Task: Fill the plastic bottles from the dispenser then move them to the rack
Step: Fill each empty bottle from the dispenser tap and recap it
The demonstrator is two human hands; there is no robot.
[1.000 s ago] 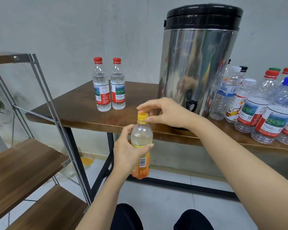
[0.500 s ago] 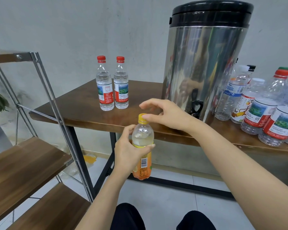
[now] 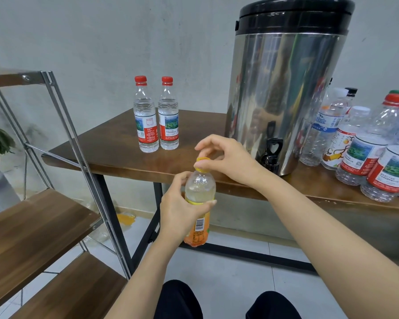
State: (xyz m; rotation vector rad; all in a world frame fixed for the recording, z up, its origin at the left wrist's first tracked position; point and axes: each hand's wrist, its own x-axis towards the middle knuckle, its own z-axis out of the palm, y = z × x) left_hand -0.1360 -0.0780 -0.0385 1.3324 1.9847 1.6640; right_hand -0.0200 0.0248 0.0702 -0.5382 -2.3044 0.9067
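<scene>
Wooden table (image 3: 115, 155) before grey wall; left hand (image 3: 180, 210) grips bottle (image 3: 199, 203); right hand (image 3: 228, 157) pinches cap (image 3: 202, 164).

One steel dispenser (image 3: 283, 88) stands on the one wooden table (image 3: 115, 148). To its left are two red-capped bottles (image 3: 146, 116), side by side. To its right is a crowd of at least six bottles (image 3: 364, 148); the frame edge cuts off the exact count. In front of the dispenser, two hands hold one orange-labelled bottle (image 3: 199, 203) with one yellow cap (image 3: 202, 164). One rack (image 3: 32, 226) stands further left, showing three shelves.
</scene>
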